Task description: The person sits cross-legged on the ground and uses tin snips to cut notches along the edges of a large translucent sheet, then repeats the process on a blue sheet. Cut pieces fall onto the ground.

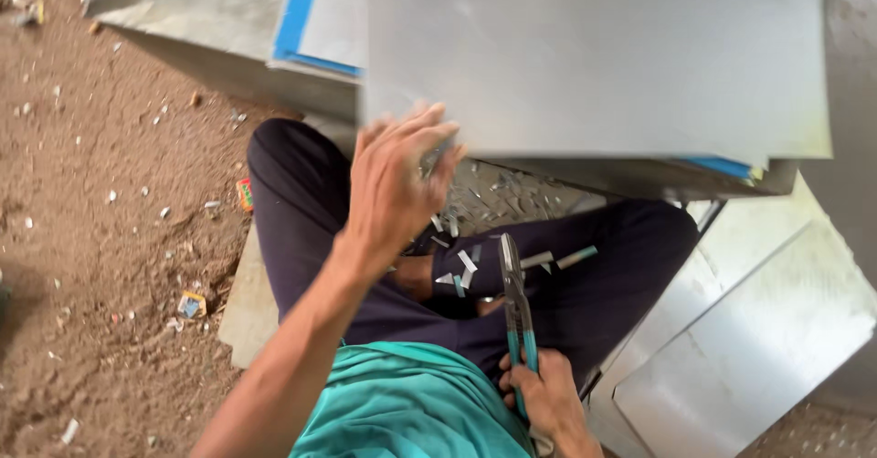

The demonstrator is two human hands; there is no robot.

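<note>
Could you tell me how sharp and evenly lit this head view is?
Head view: soft daylight, no hard shadows; the left hand is motion-blurred at the fingertips; the metal sheet looks washed-out and hazy; the right hand and snips are fairly sharp.

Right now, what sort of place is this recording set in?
Probably an informal sheet-metal workshop at ground level: large grey metal sheets, teal-handled tin snips in the right hand, small metal offcuts and a bare brown dirt floor.

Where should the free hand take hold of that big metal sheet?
Probably the near lower-left corner of the metal sheet, coming from below at the person's side. That edge overhangs the lap, and the left hand is already there; the right hand holds the snips.
</note>
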